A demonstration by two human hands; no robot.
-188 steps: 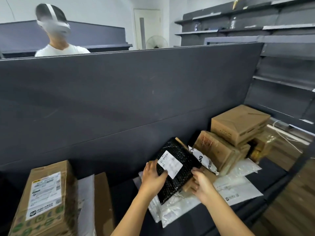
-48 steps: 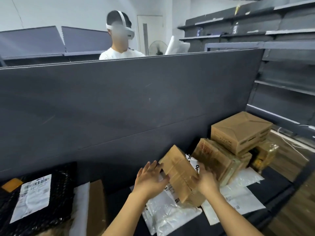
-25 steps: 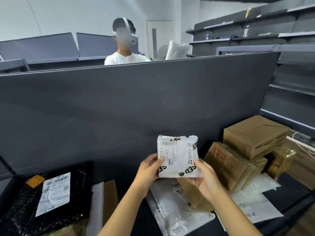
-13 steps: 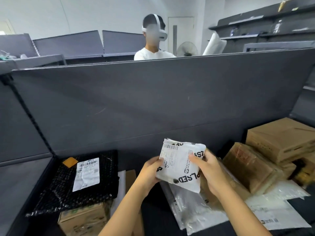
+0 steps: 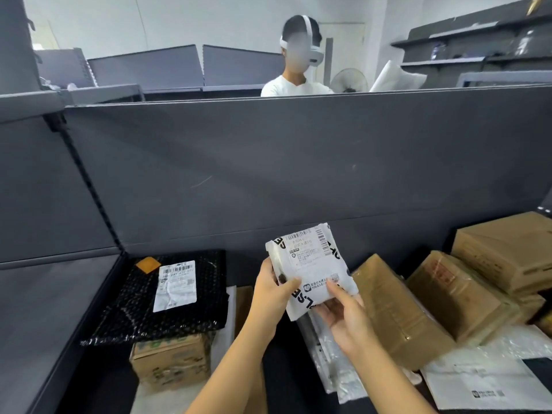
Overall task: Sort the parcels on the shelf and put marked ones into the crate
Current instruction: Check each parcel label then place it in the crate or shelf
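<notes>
Fingers of both hands curl round a white parcel (image 5: 310, 264), which is held up with its label facing the camera. The left hand (image 5: 270, 289) grips the parcel's left edge with the thumb across the front. The right hand (image 5: 343, 319) pinches its lower right corner between thumb and fingers. Well to the left of the left fingers, a black bubble-wrap parcel (image 5: 179, 297) with a white label lies flat on a printed cardboard box (image 5: 170, 361). Below the right fingers lie clear plastic mailers (image 5: 337, 366). Just right of them a brown box (image 5: 397, 312) leans, with a taped box (image 5: 460, 297) farther right. Behind the fingers rises a dark grey panel (image 5: 268, 162); beyond it stands a person in a white shirt (image 5: 294, 85).
</notes>
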